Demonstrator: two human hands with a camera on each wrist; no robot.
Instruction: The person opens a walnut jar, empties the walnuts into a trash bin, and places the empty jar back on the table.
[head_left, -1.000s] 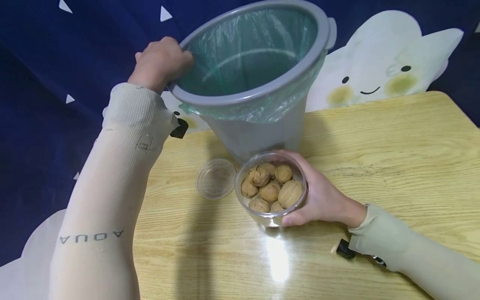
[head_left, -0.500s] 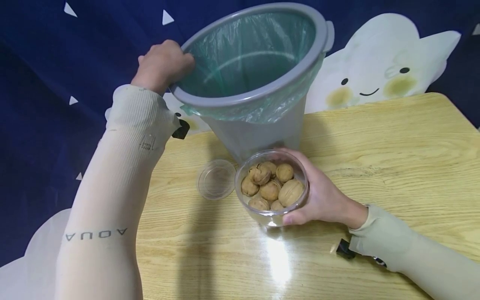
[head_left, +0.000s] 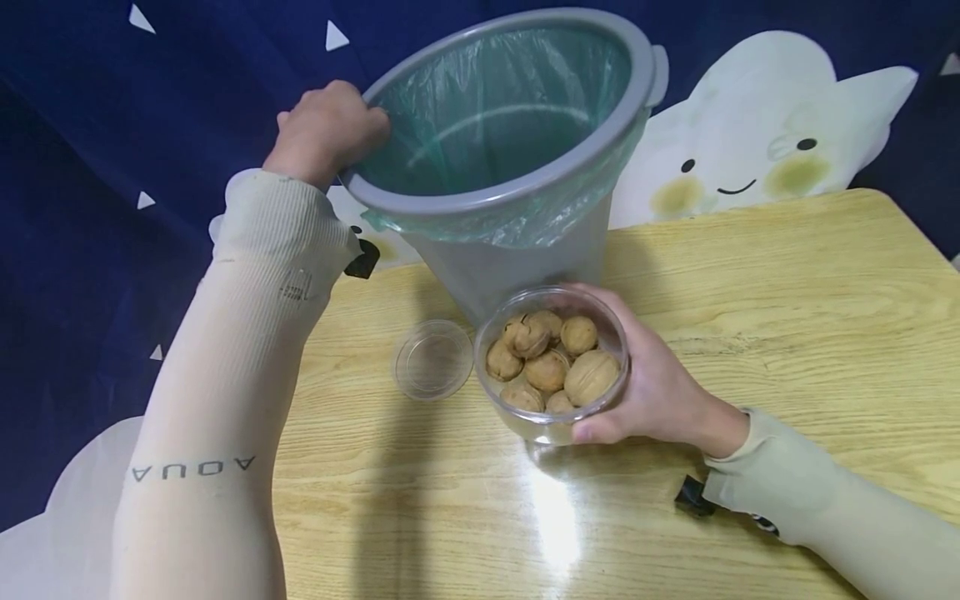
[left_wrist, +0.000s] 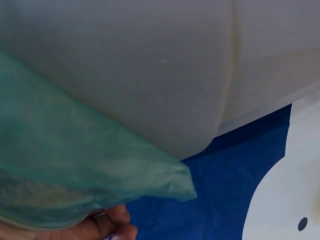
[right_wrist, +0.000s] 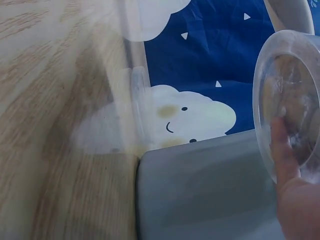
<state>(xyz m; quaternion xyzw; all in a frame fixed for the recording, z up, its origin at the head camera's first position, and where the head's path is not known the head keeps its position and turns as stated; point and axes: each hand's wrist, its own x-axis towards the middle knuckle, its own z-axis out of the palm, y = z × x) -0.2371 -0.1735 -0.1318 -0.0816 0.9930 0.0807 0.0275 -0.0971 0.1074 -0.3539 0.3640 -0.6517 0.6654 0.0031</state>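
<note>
My left hand (head_left: 326,129) grips the left rim of a grey trash can (head_left: 510,267), which is lined with a green plastic bag (head_left: 525,100). In the left wrist view, curled fingers (left_wrist: 120,227) show below the bag's loose edge (left_wrist: 100,150). With my right hand (head_left: 663,387) I hold a clear round plastic container (head_left: 536,429) by its right side, just in front of the trash can. Several walnuts (head_left: 546,371) lie in it. The right wrist view shows the container's underside (right_wrist: 272,55) off the table, a finger (right_wrist: 282,150) stretched against it.
A clear round lid (head_left: 432,360) lies flat on the wooden table (head_left: 787,317), left of the container. Behind the table hangs a dark blue cloth (head_left: 225,50) with white clouds and triangles. The trash can's tall body stands at the table's back.
My right hand has lifted the container of walnuts slightly, moving it up and to the right. The left hand keeps its hold on the trash can's rim.
</note>
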